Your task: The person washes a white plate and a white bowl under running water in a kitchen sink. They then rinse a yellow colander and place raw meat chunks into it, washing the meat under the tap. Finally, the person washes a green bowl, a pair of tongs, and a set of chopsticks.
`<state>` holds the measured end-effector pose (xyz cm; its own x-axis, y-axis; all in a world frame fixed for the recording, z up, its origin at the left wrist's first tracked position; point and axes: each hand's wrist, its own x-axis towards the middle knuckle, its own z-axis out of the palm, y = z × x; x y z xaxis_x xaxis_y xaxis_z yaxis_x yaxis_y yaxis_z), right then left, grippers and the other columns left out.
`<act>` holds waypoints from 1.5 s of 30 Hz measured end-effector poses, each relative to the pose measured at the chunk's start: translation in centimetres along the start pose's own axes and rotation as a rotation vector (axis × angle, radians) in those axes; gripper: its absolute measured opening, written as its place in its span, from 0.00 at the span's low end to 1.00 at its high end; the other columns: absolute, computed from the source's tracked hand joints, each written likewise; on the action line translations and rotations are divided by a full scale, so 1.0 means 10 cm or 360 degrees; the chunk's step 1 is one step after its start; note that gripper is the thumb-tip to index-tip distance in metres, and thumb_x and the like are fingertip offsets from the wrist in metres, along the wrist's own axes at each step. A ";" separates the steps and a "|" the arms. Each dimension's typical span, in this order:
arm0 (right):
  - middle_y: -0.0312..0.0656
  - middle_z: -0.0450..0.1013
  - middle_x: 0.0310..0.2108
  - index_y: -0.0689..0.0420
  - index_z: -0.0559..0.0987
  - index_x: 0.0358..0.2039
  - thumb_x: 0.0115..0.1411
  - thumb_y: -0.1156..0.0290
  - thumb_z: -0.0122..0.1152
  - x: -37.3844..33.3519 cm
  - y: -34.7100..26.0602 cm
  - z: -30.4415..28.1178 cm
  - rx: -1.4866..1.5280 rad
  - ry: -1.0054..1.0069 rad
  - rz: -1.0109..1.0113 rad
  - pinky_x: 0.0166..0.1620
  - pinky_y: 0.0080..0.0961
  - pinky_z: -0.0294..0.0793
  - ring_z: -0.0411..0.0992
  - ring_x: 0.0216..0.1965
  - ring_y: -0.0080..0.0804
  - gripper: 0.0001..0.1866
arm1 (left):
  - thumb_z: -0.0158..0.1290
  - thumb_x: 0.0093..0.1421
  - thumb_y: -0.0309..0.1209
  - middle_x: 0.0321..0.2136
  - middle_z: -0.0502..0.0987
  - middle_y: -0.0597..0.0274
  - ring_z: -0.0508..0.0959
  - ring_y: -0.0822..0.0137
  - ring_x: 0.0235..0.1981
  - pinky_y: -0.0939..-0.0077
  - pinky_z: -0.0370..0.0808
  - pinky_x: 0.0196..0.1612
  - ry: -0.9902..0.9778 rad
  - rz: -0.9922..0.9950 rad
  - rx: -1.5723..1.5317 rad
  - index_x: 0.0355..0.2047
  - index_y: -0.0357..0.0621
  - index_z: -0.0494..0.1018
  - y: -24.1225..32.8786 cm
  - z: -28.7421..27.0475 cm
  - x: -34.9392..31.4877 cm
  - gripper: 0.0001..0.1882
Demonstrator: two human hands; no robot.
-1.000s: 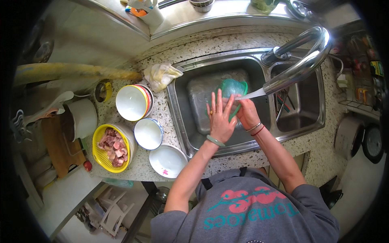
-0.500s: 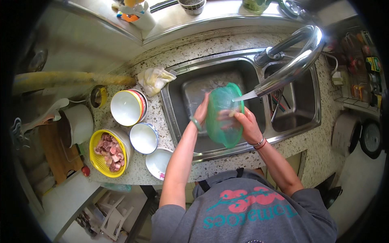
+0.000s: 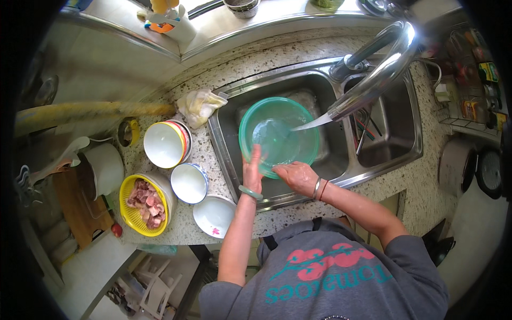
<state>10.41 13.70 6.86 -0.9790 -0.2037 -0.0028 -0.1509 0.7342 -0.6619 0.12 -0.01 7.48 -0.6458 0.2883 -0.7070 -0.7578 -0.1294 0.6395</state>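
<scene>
A translucent green plastic basin [image 3: 310,120] is held, opening upward, over the larger left bowl of the sink [image 3: 332,152]. Water runs from the chrome faucet [image 3: 368,90] into it. At its near left rim, my left hand [image 3: 253,176] grips the edge, thumb up over the side and fingers partly hidden. Close beside it, my right hand [image 3: 300,178] is wet and closed on the near rim, its fingertips bent inward. A green bangle circles my left wrist; a metal bracelet and a red cord are on my right.
Left of the sink sit several white bowls [image 3: 189,184] and a yellow strainer [image 3: 128,216] of raw meat pieces [image 3: 146,204]. A knotted plastic bag [image 3: 200,106] lies at the sink's back left corner. Utensils [image 3: 365,130] rest in the smaller right bowl.
The basin has turned from tilted on its side to opening upward and shifted left. My right hand has moved left and nearer to me, onto the near rim; my left hand has moved nearer too.
</scene>
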 end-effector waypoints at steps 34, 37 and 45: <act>0.39 0.76 0.29 0.55 0.73 0.49 0.62 0.59 0.51 -0.83 0.38 0.14 0.3865 -0.0465 0.1241 0.20 0.12 0.68 0.70 0.18 0.22 0.18 | 0.35 0.64 0.59 0.55 0.68 0.49 0.66 0.49 0.55 0.57 0.59 0.58 -0.0160 0.1526 0.2322 0.58 0.41 0.65 0.87 0.68 -1.38 0.37; 0.45 0.76 0.41 0.56 0.66 0.58 0.60 0.68 0.50 -0.89 0.11 -0.13 0.3330 0.0202 0.1273 0.28 0.19 0.74 0.74 0.24 0.27 0.25 | 0.38 0.64 0.57 0.55 0.69 0.47 0.68 0.48 0.54 0.58 0.61 0.57 -0.0211 0.1627 0.2057 0.57 0.39 0.65 0.83 0.79 -1.52 0.35; 0.49 0.66 0.55 0.59 0.50 0.65 0.57 0.82 0.42 -1.86 0.16 -1.17 0.1578 0.1409 0.1054 0.33 0.23 0.79 0.77 0.27 0.31 0.34 | 0.40 0.67 0.50 0.58 0.64 0.51 0.66 0.57 0.58 0.63 0.63 0.59 -0.0580 0.0731 0.1000 0.62 0.37 0.56 -0.06 1.23 -1.23 0.33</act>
<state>26.83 26.23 14.63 -0.6488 0.7013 -0.2954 0.1411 -0.2706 -0.9523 9.65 8.19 19.54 -0.7243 0.6366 -0.2648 -0.1673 0.2103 0.9632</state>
